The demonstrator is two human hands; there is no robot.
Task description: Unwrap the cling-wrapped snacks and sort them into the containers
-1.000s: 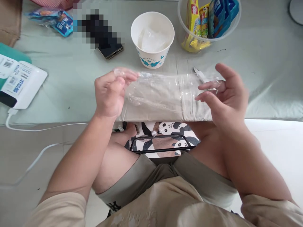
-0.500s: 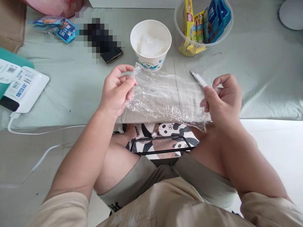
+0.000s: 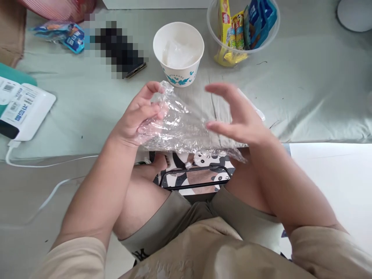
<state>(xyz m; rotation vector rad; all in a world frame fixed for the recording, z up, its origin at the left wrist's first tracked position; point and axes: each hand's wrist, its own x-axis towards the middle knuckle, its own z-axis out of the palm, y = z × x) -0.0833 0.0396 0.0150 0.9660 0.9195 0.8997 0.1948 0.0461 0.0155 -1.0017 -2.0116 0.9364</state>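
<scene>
My left hand (image 3: 142,114) pinches one end of a sheet of clear, crinkled plastic film (image 3: 186,133) at the table's front edge. The film slants down to the right, its lower corner hanging past the edge. Over its right part is my right hand (image 3: 236,114), thumb and fingers spread, slightly blurred, with nothing between them. Partly hidden behind that hand, a slim white utility knife (image 3: 252,104) lies on the cloth. Just beyond the film stands a white paper bowl (image 3: 178,54) with blue-green leaf prints and whitish translucent material inside.
A clear plastic tub (image 3: 212,31) of snack packets stands at the back right. To the left are a blurred-out phone (image 3: 135,70), blue snack packets (image 3: 74,38) and a white power bank (image 3: 36,112) with a cable. A panda-patterned box (image 3: 188,182) is below, between the legs.
My right hand has let go of the film and opened, moving left. The film's right side has dropped and slackened. The left hand keeps its hold. The view has shifted slightly.
</scene>
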